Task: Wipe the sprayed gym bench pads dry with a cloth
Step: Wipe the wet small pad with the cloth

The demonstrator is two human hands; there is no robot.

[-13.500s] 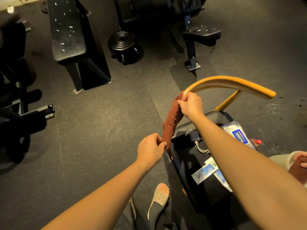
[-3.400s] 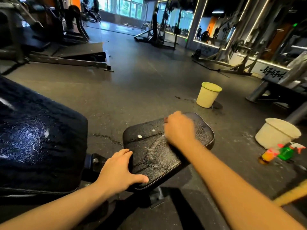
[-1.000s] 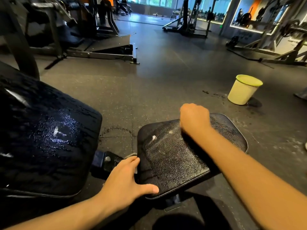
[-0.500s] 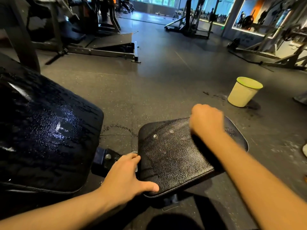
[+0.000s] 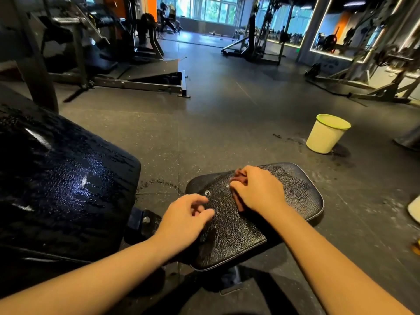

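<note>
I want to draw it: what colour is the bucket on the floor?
The bucket is pale yellow with a green rim, clearest in the head view.

Dim gym; daylight from far windows (image 5: 205, 9), glare on the wet pad (image 5: 68, 178), edges curved, slightly blurred.

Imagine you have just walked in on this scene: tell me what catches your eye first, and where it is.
Dead centre, the right hand holds a brown cloth against the small black seat pad, the left hand beside it over the pad's near-left part. To the left, the large back pad glistens with droplets. A pale bucket with a green rim stands further off on the right.
</note>
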